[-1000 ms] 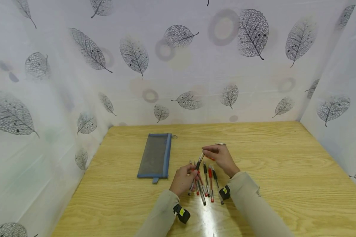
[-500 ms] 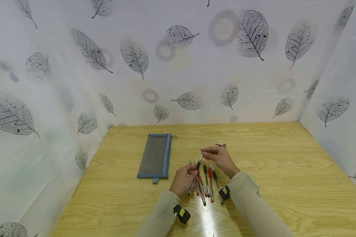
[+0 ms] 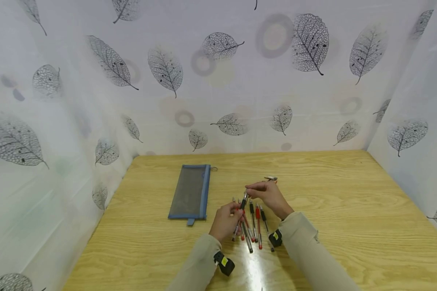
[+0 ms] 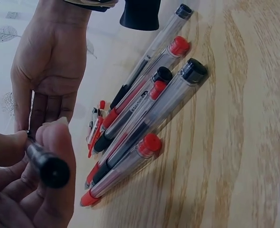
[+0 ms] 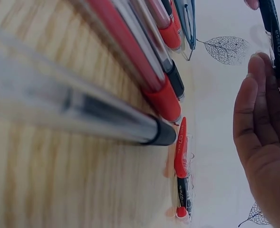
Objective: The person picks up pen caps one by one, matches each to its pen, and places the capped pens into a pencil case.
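A black-gripped pen (image 3: 243, 202) is held tilted above the loose pens by both hands. My left hand (image 3: 224, 222) pinches its barrel between thumb and fingers; in the left wrist view the black end of the pen (image 4: 54, 172) faces the camera. My right hand (image 3: 271, 197) pinches the upper end, where a black cap (image 5: 275, 47) shows between the fingers in the right wrist view. Under and beside the hands lie several clear pens with red and black grips, among them a red one (image 3: 258, 222) and a black one (image 3: 265, 220).
A blue-edged mesh pouch (image 3: 190, 192) lies flat left of the hands. Behind my right hand is a small pile of caps (image 3: 271, 178), red and black in the right wrist view. A leaf-patterned sheet (image 3: 255, 89) surrounds the wooden table (image 3: 335, 194) at the back and sides.
My right hand has moved slightly down and left, closer to my left hand, with the upper end of the pen. The left hand has barely moved.
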The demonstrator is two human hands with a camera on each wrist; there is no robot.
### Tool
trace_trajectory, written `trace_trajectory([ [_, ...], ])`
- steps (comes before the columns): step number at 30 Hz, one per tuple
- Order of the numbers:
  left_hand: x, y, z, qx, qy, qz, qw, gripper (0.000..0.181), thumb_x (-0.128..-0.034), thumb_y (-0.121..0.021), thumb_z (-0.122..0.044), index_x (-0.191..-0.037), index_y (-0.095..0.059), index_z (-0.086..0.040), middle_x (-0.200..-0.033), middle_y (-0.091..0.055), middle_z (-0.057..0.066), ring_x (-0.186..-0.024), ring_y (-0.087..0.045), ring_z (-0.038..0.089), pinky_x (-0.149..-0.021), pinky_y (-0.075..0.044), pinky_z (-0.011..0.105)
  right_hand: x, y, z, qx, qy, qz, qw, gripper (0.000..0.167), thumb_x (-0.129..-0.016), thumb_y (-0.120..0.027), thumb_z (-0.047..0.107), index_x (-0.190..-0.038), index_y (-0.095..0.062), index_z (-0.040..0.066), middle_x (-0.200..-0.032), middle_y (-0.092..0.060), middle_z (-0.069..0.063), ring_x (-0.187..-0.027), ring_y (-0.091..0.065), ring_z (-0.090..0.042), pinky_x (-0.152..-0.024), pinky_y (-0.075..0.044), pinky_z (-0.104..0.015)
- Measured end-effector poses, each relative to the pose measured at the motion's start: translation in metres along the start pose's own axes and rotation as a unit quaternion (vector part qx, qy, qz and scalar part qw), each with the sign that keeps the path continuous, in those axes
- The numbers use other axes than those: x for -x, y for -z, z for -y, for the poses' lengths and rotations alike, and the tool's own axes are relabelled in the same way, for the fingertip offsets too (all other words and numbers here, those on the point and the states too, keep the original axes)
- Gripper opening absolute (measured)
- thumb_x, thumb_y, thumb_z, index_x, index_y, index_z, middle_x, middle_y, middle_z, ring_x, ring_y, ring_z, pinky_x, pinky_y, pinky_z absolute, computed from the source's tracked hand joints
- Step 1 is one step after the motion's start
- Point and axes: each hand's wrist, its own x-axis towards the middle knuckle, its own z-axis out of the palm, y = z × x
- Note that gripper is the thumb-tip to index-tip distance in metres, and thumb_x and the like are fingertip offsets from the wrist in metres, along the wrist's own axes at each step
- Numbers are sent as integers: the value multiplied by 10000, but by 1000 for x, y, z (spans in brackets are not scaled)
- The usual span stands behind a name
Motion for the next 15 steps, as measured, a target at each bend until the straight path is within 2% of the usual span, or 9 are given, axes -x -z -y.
trace_trajectory([
  [5,-3,-2,3,71,-105,-108,9999,285,-990,-527,-72,-1242,-572,54,-841,-652,187,-488,-563,140,-475,-535,332,0,-1,-1,-117,108,-9,9999,362,-927,-653,143,-1164,-622,-129,-1106,-644,-217,-861,-657,-176,-863,-514,-472],
  [11,-5,-3,8,212,-67,-229,9995,224,-974,-543,-37,-1140,-606,99,-767,-647,169,-481,-580,133,-488,-551,346,0,-4,-3,-215,87,65,9997,328,-918,-660,116,-1101,-638,-155,-1219,-581,-307,-862,-672,-173,-825,-539,-421],
  [15,-5,-4,10,224,-30,-263,9994,200,-966,-551,-21,-1104,-604,113,-739,-636,153,-494,-592,138,-497,-554,347,0,-5,-3,-158,-14,65,9999,311,-913,-665,110,-1086,-650,-148,-1227,-582,-303,-876,-668,-170,-821,-541,-419],
])
